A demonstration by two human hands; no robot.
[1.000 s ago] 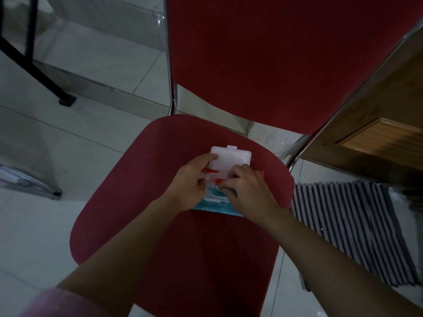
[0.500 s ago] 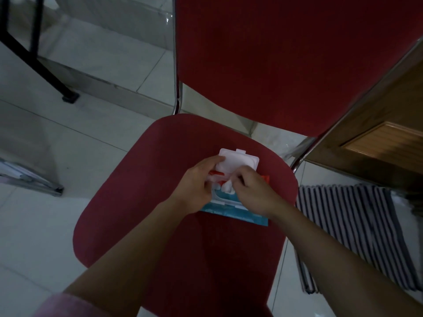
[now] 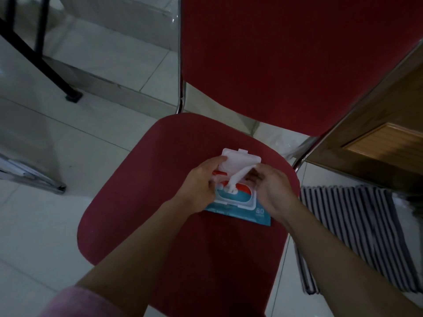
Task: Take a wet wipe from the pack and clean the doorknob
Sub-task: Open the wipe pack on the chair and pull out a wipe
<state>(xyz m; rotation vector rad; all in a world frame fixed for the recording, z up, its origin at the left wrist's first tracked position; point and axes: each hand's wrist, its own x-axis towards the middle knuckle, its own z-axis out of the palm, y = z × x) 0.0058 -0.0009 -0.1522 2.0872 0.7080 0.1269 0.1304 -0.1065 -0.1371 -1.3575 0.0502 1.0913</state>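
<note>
A teal and red wet wipe pack (image 3: 242,210) lies on the red chair seat (image 3: 146,191), its white flip lid (image 3: 240,160) standing open. My left hand (image 3: 200,184) presses on the pack's left side with the thumb at the lid. My right hand (image 3: 272,191) pinches a white wet wipe (image 3: 237,179), which stretches as a twisted strand from the pack's opening up to my fingertips. No doorknob is in view.
The chair's red backrest (image 3: 286,53) rises behind the seat. A wooden door (image 3: 377,143) stands at the right, with a striped mat (image 3: 357,232) on the tiled floor below it. A black metal leg (image 3: 45,65) stands at the upper left.
The right hand has lifted away from the pack's opening and drawn a wipe out into a strand. The left hand stays on the pack.
</note>
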